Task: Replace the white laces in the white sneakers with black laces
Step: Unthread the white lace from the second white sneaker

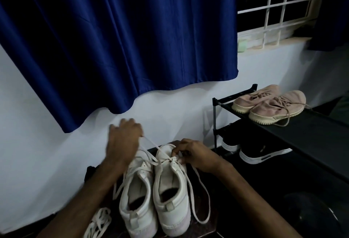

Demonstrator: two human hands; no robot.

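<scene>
Unlacing: left hand (pixel 123 141) pinches lace (pixel 156 148) taut above right sneaker (pixel 175 215), right hand (pixel 196 155) grips its upper; likely next, loosen following crossing.

Sneakers: left white leather sneaker (pixel 136 196) and right white leather sneaker (pixel 170 196) stand side by side, touching, heels nearest the camera.
Loose lace: bundled white flat lace (pixel 98 222) lies left of the left heel.
Hands: left hand (pixel 122 141) is above the toes, its fingers (pixel 138 133) pinching a taut white lace (pixel 156 148) that runs down to the right sneaker; right hand (pixel 196 156) is on that sneaker's forepart.
Rack: black two-shelf shoe rack (pixel 302 133) stands right of the sneakers, with pink fabric shoes (pixel 268 103) on top and black white-soled shoes (pixel 260 152) below.
Behind: dark blue cloth curtain (pixel 113 39) hangs above, with the white metal window grille (pixel 273 7) to its right.
</scene>
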